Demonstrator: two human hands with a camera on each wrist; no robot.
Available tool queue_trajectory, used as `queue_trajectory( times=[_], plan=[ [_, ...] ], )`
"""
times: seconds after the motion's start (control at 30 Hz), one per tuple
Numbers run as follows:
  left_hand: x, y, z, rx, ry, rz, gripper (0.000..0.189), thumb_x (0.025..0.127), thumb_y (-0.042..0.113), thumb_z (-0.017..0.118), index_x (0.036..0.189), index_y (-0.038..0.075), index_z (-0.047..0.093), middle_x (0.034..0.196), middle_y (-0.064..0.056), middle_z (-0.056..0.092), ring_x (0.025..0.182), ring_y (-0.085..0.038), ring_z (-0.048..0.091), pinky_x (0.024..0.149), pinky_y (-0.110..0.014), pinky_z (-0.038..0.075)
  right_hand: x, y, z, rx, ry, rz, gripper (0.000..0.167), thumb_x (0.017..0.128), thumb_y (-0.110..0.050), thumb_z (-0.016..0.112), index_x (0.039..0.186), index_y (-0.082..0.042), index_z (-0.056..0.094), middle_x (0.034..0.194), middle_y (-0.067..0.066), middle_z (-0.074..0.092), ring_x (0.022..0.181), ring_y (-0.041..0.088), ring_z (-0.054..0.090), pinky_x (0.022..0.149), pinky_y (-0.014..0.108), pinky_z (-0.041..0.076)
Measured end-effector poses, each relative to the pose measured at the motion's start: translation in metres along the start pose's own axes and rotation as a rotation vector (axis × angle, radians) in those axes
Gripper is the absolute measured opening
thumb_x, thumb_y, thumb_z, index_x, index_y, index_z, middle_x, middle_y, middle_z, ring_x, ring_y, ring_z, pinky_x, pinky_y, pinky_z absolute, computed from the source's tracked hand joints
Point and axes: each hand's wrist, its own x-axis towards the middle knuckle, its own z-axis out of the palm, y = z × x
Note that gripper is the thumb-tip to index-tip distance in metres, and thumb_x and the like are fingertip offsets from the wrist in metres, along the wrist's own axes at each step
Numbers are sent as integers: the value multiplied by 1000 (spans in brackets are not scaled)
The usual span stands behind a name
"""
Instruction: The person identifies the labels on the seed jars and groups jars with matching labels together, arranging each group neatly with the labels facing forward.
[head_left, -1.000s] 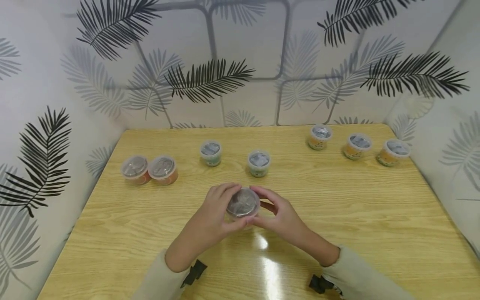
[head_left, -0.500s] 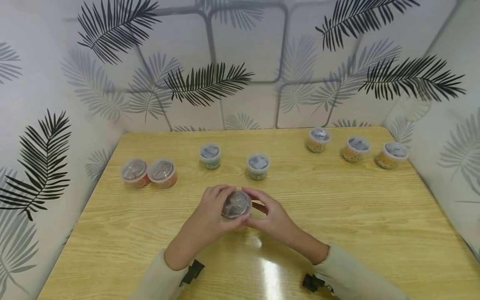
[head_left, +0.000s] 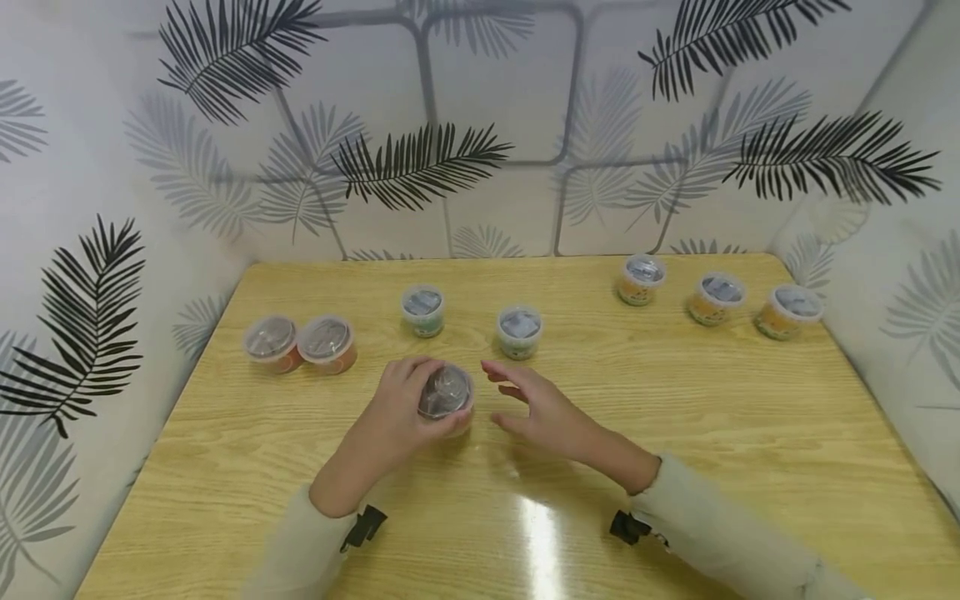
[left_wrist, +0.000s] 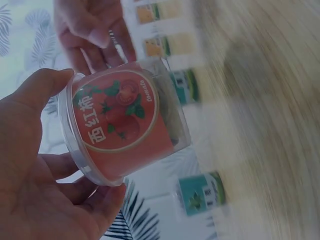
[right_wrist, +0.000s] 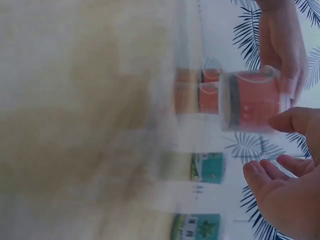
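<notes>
My left hand (head_left: 405, 408) grips a clear-lidded plastic cup (head_left: 446, 392) by its rim, thumb on the near side and fingers on the far side. In the left wrist view the cup carries a red label (left_wrist: 120, 115) with tomatoes printed on it. It appears held a little above the table. Just to the right, my right hand (head_left: 551, 417) is apart from the cup, its fingers loosely spread and holding nothing. The right wrist view shows the right hand (right_wrist: 295, 185) beside the red cup (right_wrist: 255, 102).
Two red cups (head_left: 326, 343) stand close together at the left of the wooden table (head_left: 675, 400). Two green-labelled cups (head_left: 423, 310) stand beyond my hands. Farther right are three orange-labelled cups (head_left: 716, 297) near the back edge. Leaf-patterned covering (head_left: 495, 100) surrounds the table behind and at the sides.
Both hands held the cup earlier. The right hand has let go, and the left hand has moved left with the cup. The other cups stay where they were.
</notes>
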Motion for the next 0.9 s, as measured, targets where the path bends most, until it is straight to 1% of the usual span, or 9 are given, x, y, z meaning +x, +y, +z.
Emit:
queue_trajectory(
  times=[0.1,0.2,0.27,0.37,0.5,0.6,0.67,0.77,0.9],
  plan=[
    [2,-12,-4,4,7,-32,72,78,49,69,130,3,49,130,-14,43,118,-30,39,84,-44,48,14,-2,-12,-59,39,-8,58,87,-2,63,139,0,37,135,12,44,123,24,43,99,31,39],
    [2,-26,-7,6,0,-56,73,79,49,68,132,2,47,132,-15,41,117,-30,41,86,-44,47,31,-6,-20,-89,56,-12,52,90,-5,61,137,-1,40,133,11,46,122,22,44,99,30,39],
    [2,-36,-9,28,-6,-67,73,80,48,68,132,1,46,132,-16,41,116,-30,42,87,-44,47,44,-8,-23,-120,48,-11,50,91,-8,60,137,-1,40,133,12,46,121,22,45,99,31,40],
    [5,-51,-12,76,-10,-73,72,81,46,68,132,0,46,132,-18,41,118,-32,41,88,-46,46,64,-9,-22,-166,22,15,50,92,-11,58,138,-1,39,134,12,44,122,24,44,99,33,40],
    [13,-69,-14,103,-29,-71,71,82,43,68,132,-2,45,133,-20,41,121,-36,37,91,-49,43,88,-5,-18,-279,-14,59,52,93,-14,58,139,-2,38,136,12,43,121,25,45,97,36,41],
    [18,-79,-13,110,-57,-69,73,83,44,67,133,-3,44,135,-22,41,123,-37,36,94,-50,40,101,1,-15,-364,-43,83,54,93,-18,58,140,-3,37,137,11,42,117,23,47,94,34,43],
    [22,-84,-13,113,-78,-73,76,82,45,68,134,-4,42,136,-23,40,125,-38,35,97,-51,38,108,6,-13,-391,-58,86,54,93,-19,58,140,-4,37,137,11,42,116,22,47,93,34,43],
    [29,-90,-13,114,-107,-79,80,82,47,67,135,-5,40,137,-24,39,126,-39,34,99,-51,35,117,13,-12,-401,-67,94,54,93,-20,57,141,-4,36,138,12,41,120,23,44,96,35,40],
    [37,-90,-16,134,-129,-79,79,82,47,66,136,-5,39,137,-22,39,126,-37,35,100,-50,35,127,19,-14,-425,-58,114,53,93,-17,57,140,-3,36,139,14,40,127,25,38,103,36,33]
  ],
)
